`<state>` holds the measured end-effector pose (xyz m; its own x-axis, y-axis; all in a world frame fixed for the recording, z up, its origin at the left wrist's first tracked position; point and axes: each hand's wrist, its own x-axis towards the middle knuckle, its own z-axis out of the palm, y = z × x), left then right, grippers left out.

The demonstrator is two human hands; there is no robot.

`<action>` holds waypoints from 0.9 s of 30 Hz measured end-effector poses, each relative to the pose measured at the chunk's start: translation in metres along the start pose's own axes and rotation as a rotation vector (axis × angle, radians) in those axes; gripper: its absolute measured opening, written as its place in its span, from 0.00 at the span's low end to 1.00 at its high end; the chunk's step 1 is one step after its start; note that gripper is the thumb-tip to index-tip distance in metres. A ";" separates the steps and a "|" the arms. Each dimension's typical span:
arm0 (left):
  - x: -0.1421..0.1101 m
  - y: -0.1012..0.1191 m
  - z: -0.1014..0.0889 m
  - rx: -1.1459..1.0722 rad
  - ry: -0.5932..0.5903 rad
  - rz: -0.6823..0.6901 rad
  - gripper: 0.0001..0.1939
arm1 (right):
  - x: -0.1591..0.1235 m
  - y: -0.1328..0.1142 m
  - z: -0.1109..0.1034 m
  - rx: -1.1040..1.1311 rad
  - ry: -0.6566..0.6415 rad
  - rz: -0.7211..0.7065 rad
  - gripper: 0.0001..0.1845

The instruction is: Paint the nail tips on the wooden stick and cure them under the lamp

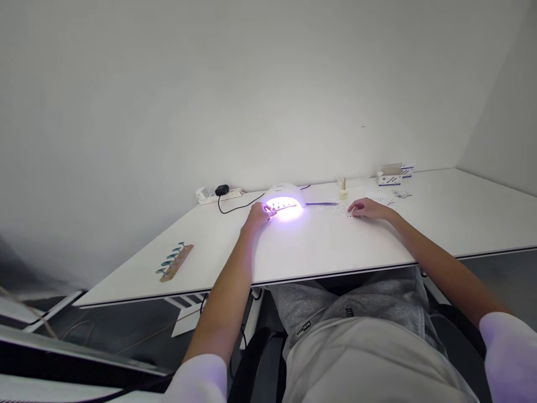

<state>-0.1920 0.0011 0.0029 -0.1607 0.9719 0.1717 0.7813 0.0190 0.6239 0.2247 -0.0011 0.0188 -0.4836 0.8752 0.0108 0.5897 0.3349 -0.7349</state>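
A white nail lamp (285, 191) glows purple-white against the wall side of the table. In its opening lies a nail tip stand (286, 207) with several small tips standing on it. My left hand (258, 214) is at the lamp's left side, its fingers closed on the near left end of this stand. My right hand (366, 208) rests on the table to the right, fingers bent and thumb low, at the edge of a sheet with small dark specks (342, 210). Whether its fingertips pinch anything is too small to tell. Slim dark brushes (322, 204) lie between lamp and sheet.
A second wooden stand with green nail tips (176, 262) sits at the table's left. Behind are a black power adapter (222, 190), a power strip (230, 195) and a cable. A polish bottle (344, 190), an open small box (389, 176) and a crumpled clear packet (401, 194) stand right.
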 end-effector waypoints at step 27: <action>0.001 0.034 0.031 0.092 -0.075 0.185 0.13 | 0.003 0.006 0.001 -0.036 0.006 -0.007 0.12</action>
<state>-0.1470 0.0100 0.0008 0.0333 0.9756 0.2172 0.8457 -0.1433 0.5140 0.2260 0.0033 0.0142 -0.4838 0.8750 0.0198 0.6095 0.3531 -0.7098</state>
